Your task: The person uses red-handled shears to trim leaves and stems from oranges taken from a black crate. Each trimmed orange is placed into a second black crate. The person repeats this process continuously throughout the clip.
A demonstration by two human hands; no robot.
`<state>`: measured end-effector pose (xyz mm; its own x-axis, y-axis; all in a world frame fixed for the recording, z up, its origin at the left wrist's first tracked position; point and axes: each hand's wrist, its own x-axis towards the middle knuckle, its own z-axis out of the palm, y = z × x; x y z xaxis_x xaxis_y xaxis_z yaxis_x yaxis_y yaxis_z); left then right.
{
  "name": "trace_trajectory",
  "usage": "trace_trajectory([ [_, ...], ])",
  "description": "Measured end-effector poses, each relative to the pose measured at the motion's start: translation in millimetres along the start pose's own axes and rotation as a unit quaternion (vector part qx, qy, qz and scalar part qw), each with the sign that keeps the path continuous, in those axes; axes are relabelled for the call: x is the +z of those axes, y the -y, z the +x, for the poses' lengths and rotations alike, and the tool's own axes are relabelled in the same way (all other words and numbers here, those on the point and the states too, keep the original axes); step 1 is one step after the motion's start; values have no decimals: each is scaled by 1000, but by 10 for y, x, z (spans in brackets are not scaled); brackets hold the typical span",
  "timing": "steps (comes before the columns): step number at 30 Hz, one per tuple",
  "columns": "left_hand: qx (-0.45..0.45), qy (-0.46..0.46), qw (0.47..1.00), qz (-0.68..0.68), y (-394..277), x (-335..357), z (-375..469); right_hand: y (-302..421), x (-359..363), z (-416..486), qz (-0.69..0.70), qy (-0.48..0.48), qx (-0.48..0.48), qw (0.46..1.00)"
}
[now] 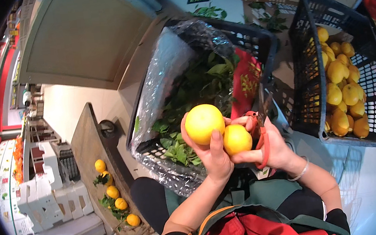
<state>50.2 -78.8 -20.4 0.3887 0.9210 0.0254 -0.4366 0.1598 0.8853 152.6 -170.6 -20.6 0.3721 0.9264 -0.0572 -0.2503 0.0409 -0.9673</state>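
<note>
My left hand [215, 160] holds a large yellow-orange citrus fruit [205, 123] in its palm, the thumb over its lower right side. A smaller citrus fruit [237, 139] touches it on the right, between both hands, with my right hand's thumb beneath. My right hand [273, 145] also holds red-handled scissors [265, 146], their dark blades pointing up and away from me. Behind the hands stands a black plastic crate [272, 40] lined with clear film [157, 75]. Green leaves [201, 80] and a red printed bag [245, 74] lie in it.
A black crate [316, 65] of yellow fruit [344, 97] stands at the right. Several citrus fruits [112, 192], some with leaves, line a wheeled wooden board [86, 145] at the left. White foam boxes [42, 201] are farther left, and a large panel [88, 34] stands at the upper left.
</note>
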Motion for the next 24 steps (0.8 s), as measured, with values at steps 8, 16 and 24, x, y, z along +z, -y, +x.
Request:
trace_trajectory([
  [8,-171,168,967,-89,-240,346,605,174,-481,-252,499,-95,-24,861],
  [16,30,493,855,157,731,1709,673,502,-771,-697,536,-210,-269,772],
  [24,-196,631,750,32,714,1769,345,342,-901,-831,347,-494,-209,769],
])
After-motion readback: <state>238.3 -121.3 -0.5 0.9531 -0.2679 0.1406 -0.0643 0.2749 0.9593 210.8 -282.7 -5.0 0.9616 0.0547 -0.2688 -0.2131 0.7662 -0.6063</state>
